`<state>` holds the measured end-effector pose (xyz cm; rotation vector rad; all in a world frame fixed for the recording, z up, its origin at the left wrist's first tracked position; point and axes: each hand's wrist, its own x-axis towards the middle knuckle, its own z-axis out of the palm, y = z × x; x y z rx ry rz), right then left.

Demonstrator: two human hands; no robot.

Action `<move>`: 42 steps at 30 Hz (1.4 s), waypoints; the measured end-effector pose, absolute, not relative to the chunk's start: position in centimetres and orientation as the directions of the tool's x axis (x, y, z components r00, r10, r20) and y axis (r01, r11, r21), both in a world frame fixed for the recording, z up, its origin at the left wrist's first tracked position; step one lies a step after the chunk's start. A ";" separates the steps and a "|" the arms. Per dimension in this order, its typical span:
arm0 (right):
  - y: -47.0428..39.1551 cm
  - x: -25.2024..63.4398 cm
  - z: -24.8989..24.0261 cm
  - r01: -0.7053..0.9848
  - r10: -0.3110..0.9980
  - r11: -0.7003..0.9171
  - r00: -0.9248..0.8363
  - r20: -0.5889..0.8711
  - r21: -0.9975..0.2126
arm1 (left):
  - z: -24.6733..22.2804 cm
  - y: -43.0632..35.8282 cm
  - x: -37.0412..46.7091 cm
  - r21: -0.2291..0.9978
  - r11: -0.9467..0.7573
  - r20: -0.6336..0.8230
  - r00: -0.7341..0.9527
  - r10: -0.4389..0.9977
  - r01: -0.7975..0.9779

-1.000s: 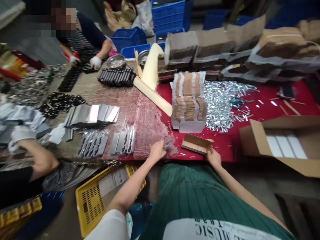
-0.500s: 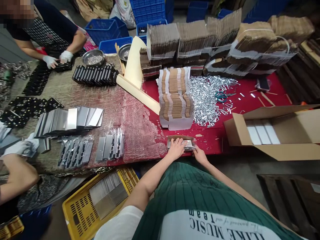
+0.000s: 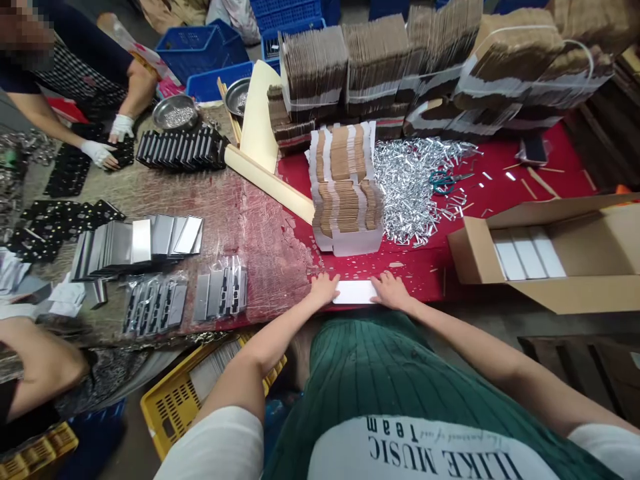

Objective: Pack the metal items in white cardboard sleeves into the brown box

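Note:
A slim white box (image 3: 355,292) lies closed at the front edge of the table, its plain top facing up. My left hand (image 3: 325,288) has its fingers closed on the box's left end. At the right end, my right hand (image 3: 392,291) grips it in the same way. Whatever is inside the box is hidden. Just beyond it stand bundles of flat folded cartons (image 3: 346,203), and a heap of small shiny metal pieces (image 3: 407,193) lies to their right.
An open cardboard carton (image 3: 550,293) with several white boxes stands at the right. Wrapped metal parts (image 3: 220,293) and plates (image 3: 120,247) lie left. Two co-workers are there, one with white-gloved hands (image 3: 100,153). Scissors (image 3: 443,181) lie by the heap; a yellow crate (image 3: 170,407) stands below.
The box was open with a shiny part showing inside; now its lid is shut. My left hand has shifted left from over the box to its end.

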<state>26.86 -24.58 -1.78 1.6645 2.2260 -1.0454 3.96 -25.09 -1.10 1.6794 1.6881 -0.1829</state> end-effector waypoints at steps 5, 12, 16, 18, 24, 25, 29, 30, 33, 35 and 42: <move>-27.0 25.9 -2.9 0.898 0.835 0.415 -0.440 -0.330 -0.145 | -1.9 -27.9 5.2 0.165 -0.282 -0.374 0.324 0.869 0.945; -26.3 27.8 -4.1 0.784 0.712 0.538 -0.619 -0.332 -0.309 | -1.8 -28.0 5.1 0.189 -0.372 -0.409 0.417 0.812 0.909; -26.8 27.9 -4.2 0.777 0.715 0.558 -0.628 -0.307 -0.291 | -2.2 -28.8 5.3 0.145 -0.393 -0.374 0.418 0.828 0.908; -26.7 26.9 -3.6 0.791 0.721 0.537 -0.610 -0.329 -0.292 | -2.4 -29.1 5.5 0.132 -0.391 -0.366 0.411 0.835 0.911; -24.2 22.1 0.6 0.843 0.674 0.307 -0.521 -0.524 -0.443 | -1.5 -26.2 4.4 0.343 -0.240 -0.407 0.373 0.834 0.908; -23.7 22.6 1.7 0.840 0.663 0.279 -0.519 -0.540 -0.465 | -1.0 -25.1 3.7 0.402 -0.168 -0.389 0.334 0.859 0.900; -21.6 32.1 8.4 0.764 0.692 0.097 -0.512 -0.508 -0.638 | 1.1 -19.8 0.6 0.525 0.150 -0.158 -0.078 0.984 0.838; -21.3 36.1 10.5 0.721 0.736 0.023 -0.481 -0.476 -0.692 | 1.4 -18.6 0.1 0.509 0.218 -0.118 -0.183 0.976 0.833; -20.1 48.8 16.1 0.762 0.869 -0.208 -0.144 -0.474 -0.613 | 1.9 -15.7 0.1 0.463 0.321 -0.127 -0.296 0.947 0.826; -18.6 55.4 17.3 0.869 0.863 -0.344 0.142 -0.485 -0.356 | 2.4 -14.6 1.3 0.427 0.396 -0.204 -0.340 0.918 0.813; -13.6 56.1 7.2 0.884 0.788 -0.458 0.353 -0.505 -0.096 | 3.5 -12.4 3.4 0.142 0.586 -0.287 -0.533 0.796 0.798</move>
